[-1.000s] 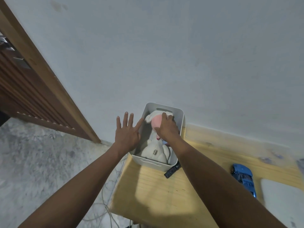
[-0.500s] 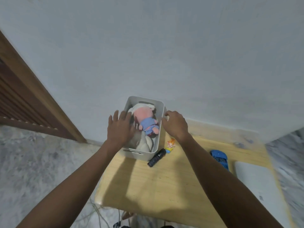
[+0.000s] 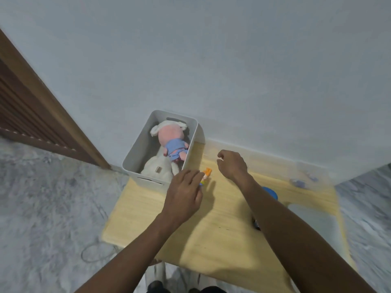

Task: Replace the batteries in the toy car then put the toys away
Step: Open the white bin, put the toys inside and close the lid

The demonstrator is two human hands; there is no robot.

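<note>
Head view: 1 camera looking down on a pale wooden surface (image 3: 211, 225) set against a white wall (image 3: 211, 60).
Bin: a white plastic bin (image 3: 135, 153) stands at the far left corner of the surface, against the wall.
Bin contents: 2 soft toys lie inside, a pink doll in a blue dress (image 3: 172, 142) on top of a larger white plush (image 3: 157, 169).
Left hand: the left hand (image 3: 184, 195) is above the surface just beside the bin's near right corner, fingers stretched forward and loosely together, its fingertips at a small orange toy figure (image 3: 206, 175); whether it grips the figure cannot be told.
Small figure: it lies on the surface just right of the bin, partly hidden by the left fingertips.
Right hand: the right hand (image 3: 232, 164) is above the surface to the right of the figure, fingers curled loosely, holding nothing.
Toy car: a blue toy car (image 3: 271, 192) is on the surface, mostly hidden behind the right forearm, well apart from the bin.
Other things: a grey pad (image 3: 317, 223) lies at the right of the surface.
Floor: grey marble-patterned floor (image 3: 42, 208), with a brown slatted door (image 3: 25, 111) at left.
</note>
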